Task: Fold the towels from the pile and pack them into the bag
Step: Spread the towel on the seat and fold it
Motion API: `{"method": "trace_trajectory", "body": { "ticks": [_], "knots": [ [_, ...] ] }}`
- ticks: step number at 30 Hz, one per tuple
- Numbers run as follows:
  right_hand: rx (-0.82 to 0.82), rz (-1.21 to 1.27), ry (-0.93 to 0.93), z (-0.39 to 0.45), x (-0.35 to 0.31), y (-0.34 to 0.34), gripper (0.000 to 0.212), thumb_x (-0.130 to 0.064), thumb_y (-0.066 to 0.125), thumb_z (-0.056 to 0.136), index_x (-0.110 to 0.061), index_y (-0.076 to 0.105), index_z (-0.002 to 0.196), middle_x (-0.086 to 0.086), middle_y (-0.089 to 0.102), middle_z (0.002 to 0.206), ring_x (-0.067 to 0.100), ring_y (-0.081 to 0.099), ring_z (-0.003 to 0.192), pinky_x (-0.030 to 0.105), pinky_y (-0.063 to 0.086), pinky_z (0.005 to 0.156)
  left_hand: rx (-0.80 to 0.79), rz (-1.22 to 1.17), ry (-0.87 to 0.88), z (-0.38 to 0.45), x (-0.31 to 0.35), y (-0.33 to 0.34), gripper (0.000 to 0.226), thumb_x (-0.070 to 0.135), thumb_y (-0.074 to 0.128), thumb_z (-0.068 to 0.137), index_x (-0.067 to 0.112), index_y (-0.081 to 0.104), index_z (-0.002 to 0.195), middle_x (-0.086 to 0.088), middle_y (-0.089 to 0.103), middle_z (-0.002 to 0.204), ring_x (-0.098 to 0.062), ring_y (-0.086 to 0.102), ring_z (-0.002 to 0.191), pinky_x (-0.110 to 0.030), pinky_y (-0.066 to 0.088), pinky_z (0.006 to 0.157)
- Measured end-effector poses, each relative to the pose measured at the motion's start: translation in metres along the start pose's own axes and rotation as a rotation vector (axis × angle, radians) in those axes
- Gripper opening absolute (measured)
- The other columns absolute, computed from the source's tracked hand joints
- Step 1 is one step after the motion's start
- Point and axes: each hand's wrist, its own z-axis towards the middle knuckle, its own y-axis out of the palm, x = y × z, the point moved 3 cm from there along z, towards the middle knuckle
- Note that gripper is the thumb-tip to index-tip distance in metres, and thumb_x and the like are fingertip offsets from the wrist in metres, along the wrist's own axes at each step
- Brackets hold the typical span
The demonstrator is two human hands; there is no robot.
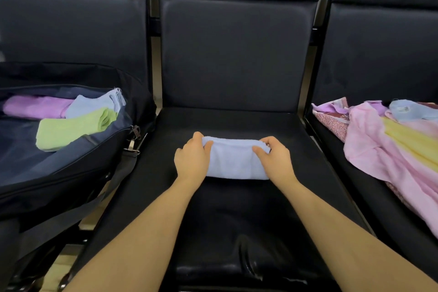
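Head view. I have both hands on a folded pale blue towel (234, 161) lying in the middle of the centre seat (237, 208). My left hand (192, 157) curls over the towel's left end, fingers on its far edge and thumb on top; my right hand (272, 157) pinches the right end, fingertips tucked into the far right corner. Each grip is closed on cloth, neither flat nor spread.

The open dark bag (71, 161) sits on the left seat, holding folded purple (35, 106), light blue (94, 104) and green (71, 128) towels. The unfolded pile (391, 140) lies on the right seat, well apart from the bag.

I judge the towel light, soft and limp: it will sag and unfold if lifted by one edge. I would hold both short ends, pinching all layers together, and carry it level to the bag.
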Motion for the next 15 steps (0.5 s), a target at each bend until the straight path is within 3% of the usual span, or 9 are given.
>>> {"method": "trace_trajectory", "body": {
  "ticks": [2,4,7,11,15],
  "knots": [
    [0.043,-0.114,-0.008,0.009,0.0,0.009,0.017,-0.026,0.058,0.093,-0.016,0.057,0.106,-0.003,0.06,0.085,0.017,0.057,0.085,0.033,0.038,0.099,0.025,0.118,-0.015,0.007,-0.002,0.011,0.03,0.037,0.04,0.101,0.011,0.051,0.11,-0.002,0.061,0.094,-0.019,0.056,0.082,-0.028,0.036,0.073],
    [0.1,-0.225,0.01,0.014,0.002,0.016,0.022,-0.03,0.058,0.093,-0.017,0.057,0.111,-0.002,0.061,0.098,0.018,0.056,0.096,0.029,0.024,0.097,0.028,0.176,-0.054,0.013,-0.008,0.021,0.032,0.038,0.042,0.1,0.013,0.052,0.116,-0.005,0.058,0.11,-0.022,0.056,0.099,-0.031,0.038,0.079],
    [0.141,-0.429,0.062,0.017,0.009,0.024,0.043,-0.045,0.057,0.09,-0.015,0.054,0.12,0.004,0.052,0.123,0.024,0.045,0.117,0.036,0.024,0.1,0.009,0.208,-0.1,0.02,-0.012,0.028,0.037,0.039,0.043,0.099,0.011,0.05,0.123,-0.009,0.055,0.12,-0.025,0.054,0.108,-0.033,0.04,0.084],
    [0.115,-0.642,0.071,0.016,0.016,0.021,0.062,-0.062,0.048,0.088,-0.01,0.053,0.121,0.008,0.047,0.124,0.028,0.041,0.117,0.04,0.026,0.101,0.002,0.308,-0.059,0.017,-0.007,0.028,0.041,0.041,0.033,0.102,0.01,0.049,0.124,-0.01,0.06,0.115,-0.026,0.057,0.103,-0.032,0.039,0.082],
    [0.065,-0.727,0.058,0.007,0.016,0.022,0.068,-0.068,0.044,0.087,-0.011,0.053,0.124,0.007,0.045,0.126,0.027,0.041,0.117,0.039,0.025,0.102,-0.03,0.429,0.022,0.004,-0.005,0.028,0.054,0.049,0.03,0.099,0.013,0.041,0.138,-0.01,0.057,0.124,-0.029,0.052,0.112,-0.036,0.035,0.095]
  ]
}}
